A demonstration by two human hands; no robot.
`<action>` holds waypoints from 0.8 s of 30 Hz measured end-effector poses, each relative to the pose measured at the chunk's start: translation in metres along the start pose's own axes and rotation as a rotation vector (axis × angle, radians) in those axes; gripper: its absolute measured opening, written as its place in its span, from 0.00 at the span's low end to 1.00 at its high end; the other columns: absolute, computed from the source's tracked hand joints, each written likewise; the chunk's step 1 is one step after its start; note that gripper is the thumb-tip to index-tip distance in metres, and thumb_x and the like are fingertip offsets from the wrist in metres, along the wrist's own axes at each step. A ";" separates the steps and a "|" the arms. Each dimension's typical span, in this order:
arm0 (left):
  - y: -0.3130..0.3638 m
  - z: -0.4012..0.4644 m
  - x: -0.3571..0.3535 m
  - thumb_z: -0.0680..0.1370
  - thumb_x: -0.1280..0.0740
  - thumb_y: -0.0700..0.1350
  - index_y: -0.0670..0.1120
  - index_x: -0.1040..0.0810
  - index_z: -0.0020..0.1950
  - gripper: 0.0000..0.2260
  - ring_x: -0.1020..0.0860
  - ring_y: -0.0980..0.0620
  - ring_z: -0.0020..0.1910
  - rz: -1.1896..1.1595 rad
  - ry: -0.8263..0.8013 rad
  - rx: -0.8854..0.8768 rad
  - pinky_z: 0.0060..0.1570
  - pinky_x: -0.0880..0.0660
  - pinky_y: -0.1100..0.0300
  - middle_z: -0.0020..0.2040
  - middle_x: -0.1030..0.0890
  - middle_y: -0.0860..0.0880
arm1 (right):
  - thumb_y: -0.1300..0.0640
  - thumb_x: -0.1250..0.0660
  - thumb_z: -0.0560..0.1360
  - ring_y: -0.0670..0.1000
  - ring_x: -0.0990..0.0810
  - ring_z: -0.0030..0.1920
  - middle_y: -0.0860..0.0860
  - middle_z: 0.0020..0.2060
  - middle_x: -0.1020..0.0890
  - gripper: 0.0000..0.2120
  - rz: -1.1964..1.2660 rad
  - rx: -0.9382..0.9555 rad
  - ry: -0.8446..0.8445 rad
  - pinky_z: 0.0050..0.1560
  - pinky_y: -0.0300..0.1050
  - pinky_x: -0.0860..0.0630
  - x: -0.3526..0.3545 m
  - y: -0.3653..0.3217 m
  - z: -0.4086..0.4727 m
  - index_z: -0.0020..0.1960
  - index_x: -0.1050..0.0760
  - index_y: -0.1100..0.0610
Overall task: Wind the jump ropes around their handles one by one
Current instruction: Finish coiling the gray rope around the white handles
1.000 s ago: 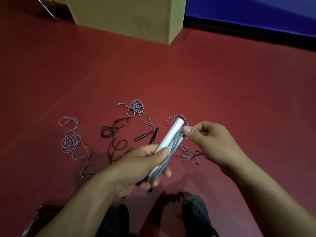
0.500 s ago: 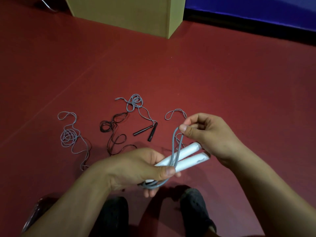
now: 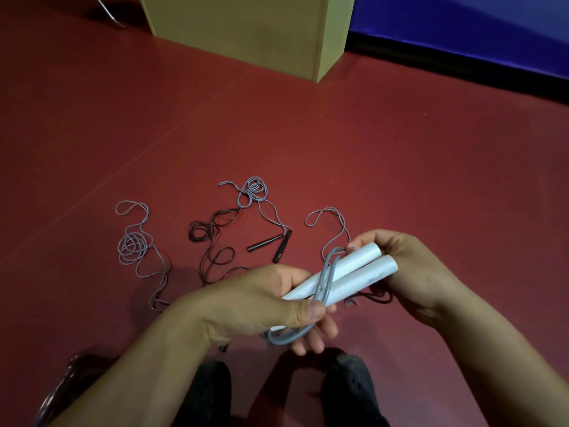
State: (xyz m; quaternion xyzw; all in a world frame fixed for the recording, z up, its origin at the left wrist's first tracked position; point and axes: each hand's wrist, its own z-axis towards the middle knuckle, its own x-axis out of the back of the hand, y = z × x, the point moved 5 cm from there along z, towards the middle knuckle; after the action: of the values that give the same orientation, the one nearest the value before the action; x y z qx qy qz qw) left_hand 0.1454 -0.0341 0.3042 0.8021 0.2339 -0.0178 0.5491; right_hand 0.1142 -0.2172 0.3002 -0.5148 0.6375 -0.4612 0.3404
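Since half a second ago the right hand (image 3: 412, 272) has dropped from above the two white cylindrical plastic handles (image 3: 345, 277) to their far ends, and the grey rope now lies closer against them. Nearest the camera, two dark shoes (image 3: 351, 392) stand on the dark red floor (image 3: 400, 149), with a glossy dark chair edge (image 3: 58, 392) at lower left. Above the shoes, the left hand (image 3: 261, 306) grips the near ends of the white handles, its thumb pressing the thick grey jump rope (image 3: 323, 291) against them; a loop of that rope hangs below its fingers (image 3: 317, 337). The handles lie side by side, slanting up to the right. The right hand curls round their far ends, fingers closed on them; whether it also pinches the rope cannot be told. From there the grey rope trails off to a loop on the floor. Farther out lie a pair of slim black handles (image 3: 271, 245) touching at one end, with a thin grey cord (image 3: 252, 192) coiled beyond them, a tangled thin dark cord (image 3: 212, 238) to their left, and another loose coil of thin grey cord (image 3: 134, 241) farther left. Farthest off stand a yellow-green box-like block (image 3: 255, 29) and a blue mat (image 3: 462, 23).
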 end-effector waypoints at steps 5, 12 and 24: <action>0.012 -0.005 0.012 0.76 0.32 0.46 0.42 0.26 0.56 0.12 0.19 0.51 0.32 -0.039 0.195 -0.088 0.29 0.24 0.63 0.42 0.16 0.47 | 0.59 0.36 0.80 0.48 0.31 0.26 0.52 0.25 0.25 0.14 -0.146 0.095 -0.008 0.28 0.39 0.35 -0.004 -0.002 0.001 0.36 0.24 0.59; 0.020 -0.013 0.039 0.81 0.37 0.43 0.43 0.24 0.48 0.05 0.27 0.55 0.25 -0.006 0.600 -0.155 0.24 0.32 0.64 0.31 0.21 0.52 | 0.53 0.35 0.79 0.45 0.27 0.32 0.49 0.32 0.24 0.07 -0.420 0.144 -0.101 0.37 0.41 0.27 -0.010 -0.002 -0.001 0.46 0.19 0.53; 0.006 -0.011 0.059 0.79 0.34 0.42 0.51 0.23 0.50 0.04 0.21 0.51 0.27 0.450 0.848 -0.053 0.30 0.25 0.54 0.36 0.17 0.49 | 0.36 0.38 0.75 0.53 0.28 0.29 0.53 0.28 0.25 0.24 -0.657 0.226 -0.092 0.35 0.52 0.27 -0.011 -0.009 -0.011 0.38 0.28 0.58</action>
State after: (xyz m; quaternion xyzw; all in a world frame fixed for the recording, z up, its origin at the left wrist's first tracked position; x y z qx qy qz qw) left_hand 0.1976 -0.0055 0.2971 0.7551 0.2583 0.4363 0.4158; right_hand 0.1105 -0.2041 0.3119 -0.6718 0.3666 -0.5901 0.2569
